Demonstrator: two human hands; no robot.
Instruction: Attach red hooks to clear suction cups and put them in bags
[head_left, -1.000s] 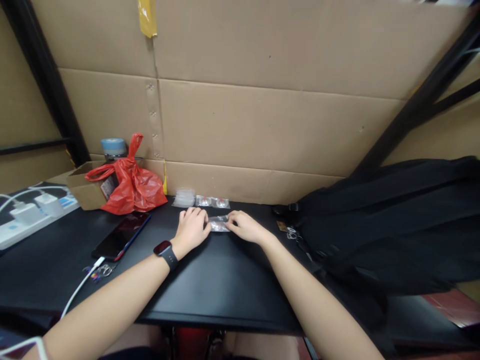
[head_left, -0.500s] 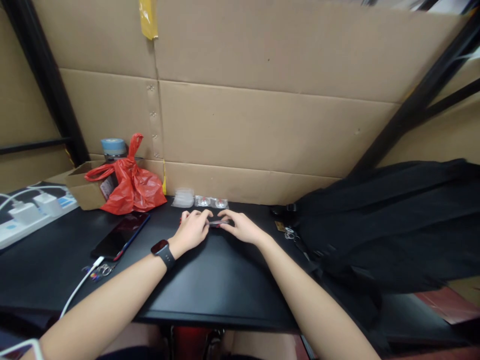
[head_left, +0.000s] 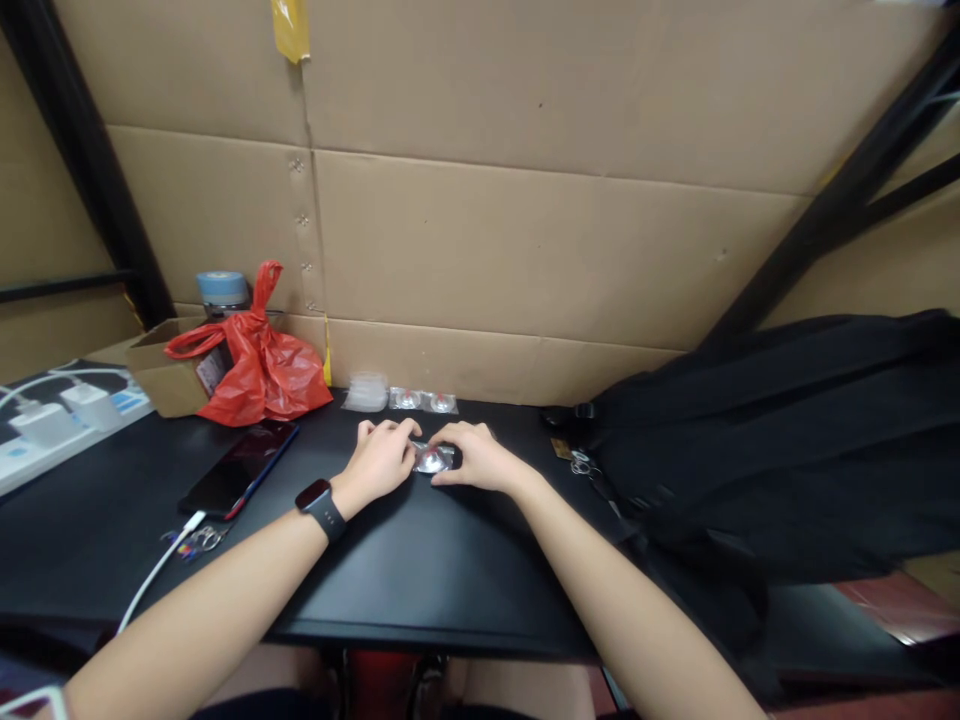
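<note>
A small clear plastic packet point(head_left: 433, 459) with a round silvery piece and a red mark inside lies face up, at or just above the black desk, between my hands. My left hand point(head_left: 381, 459), wearing a black watch on the wrist, has its fingers curled and pinches the packet's left edge. From the other side, my right hand point(head_left: 480, 457) grips it, fingers on the far edge and thumb on the near edge. Beyond the hands, two similar packets point(head_left: 424, 400) lie side by side by the cardboard wall. Left of them is a stack of clear plastic pieces point(head_left: 366, 392).
To the left are a phone point(head_left: 241, 470), a white cable point(head_left: 154, 575), keys point(head_left: 204, 540), a power strip point(head_left: 71, 440), a red plastic bag point(head_left: 262, 370) and a cardboard box point(head_left: 169, 375). A black backpack point(head_left: 780, 440) fills the right side of the desk point(head_left: 420, 570).
The packet, seen edge-on before, has tipped so its round silvery face shows upward. My right thumb has shifted toward me. The view has moved slightly.
</note>
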